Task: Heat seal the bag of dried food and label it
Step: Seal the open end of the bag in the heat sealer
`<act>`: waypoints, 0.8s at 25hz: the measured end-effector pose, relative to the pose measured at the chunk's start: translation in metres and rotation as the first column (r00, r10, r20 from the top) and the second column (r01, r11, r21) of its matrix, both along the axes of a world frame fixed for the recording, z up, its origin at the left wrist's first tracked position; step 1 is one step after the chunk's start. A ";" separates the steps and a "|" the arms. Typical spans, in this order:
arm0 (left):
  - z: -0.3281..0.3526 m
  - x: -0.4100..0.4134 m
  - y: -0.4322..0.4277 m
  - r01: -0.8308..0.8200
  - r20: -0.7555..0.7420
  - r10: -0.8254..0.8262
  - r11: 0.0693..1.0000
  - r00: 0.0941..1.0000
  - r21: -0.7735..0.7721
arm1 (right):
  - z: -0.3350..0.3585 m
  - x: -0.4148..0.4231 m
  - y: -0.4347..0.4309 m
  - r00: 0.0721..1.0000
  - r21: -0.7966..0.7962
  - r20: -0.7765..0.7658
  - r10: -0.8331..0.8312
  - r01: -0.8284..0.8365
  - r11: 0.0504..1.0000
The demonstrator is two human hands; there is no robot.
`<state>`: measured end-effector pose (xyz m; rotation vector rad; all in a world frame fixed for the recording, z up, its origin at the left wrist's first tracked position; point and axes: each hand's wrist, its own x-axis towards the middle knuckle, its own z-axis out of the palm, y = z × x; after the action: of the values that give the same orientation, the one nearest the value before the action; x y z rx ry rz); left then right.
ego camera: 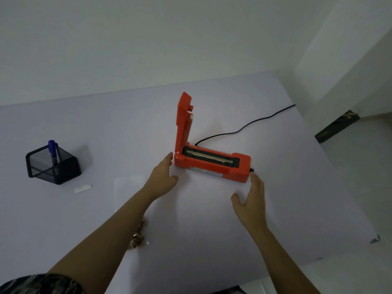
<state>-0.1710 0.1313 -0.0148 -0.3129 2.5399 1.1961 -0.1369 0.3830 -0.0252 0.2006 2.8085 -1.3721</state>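
Head view: my left hand [164,175] and right hand [251,198] flank open heat sealer [212,166], one at each end, fingers spread, empty.

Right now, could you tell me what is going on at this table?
A person holds both hands open at the two ends of the orange heat sealer: the left hand by the hinge end, the right hand by the far end. I cannot tell whether either touches it. Its lid stands upright and nothing lies on the sealing strip. The clear bag of dried food lies under the left forearm. A white label waits beside the mesh pen holder.
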 end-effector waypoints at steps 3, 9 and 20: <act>0.003 0.016 -0.017 -0.093 -0.135 0.085 0.994 0.987 -0.056 | 0.009 0.012 -0.030 0.989 -0.008 -0.144 -0.014 0.013 1.000; -0.010 0.090 -0.081 -0.569 -0.237 0.547 0.822 0.803 -0.028 | -0.012 0.025 -0.123 0.915 -0.215 0.261 0.306 -0.254 0.943; -0.030 0.105 -0.119 -0.698 0.132 0.686 0.710 0.715 0.094 | -0.029 0.001 -0.230 0.807 -0.277 0.471 0.357 -0.249 0.928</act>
<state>-0.0660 0.0118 -0.0452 -1.3559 2.2849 1.5412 -0.1363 0.1526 -0.0546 0.0867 2.1337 -1.2804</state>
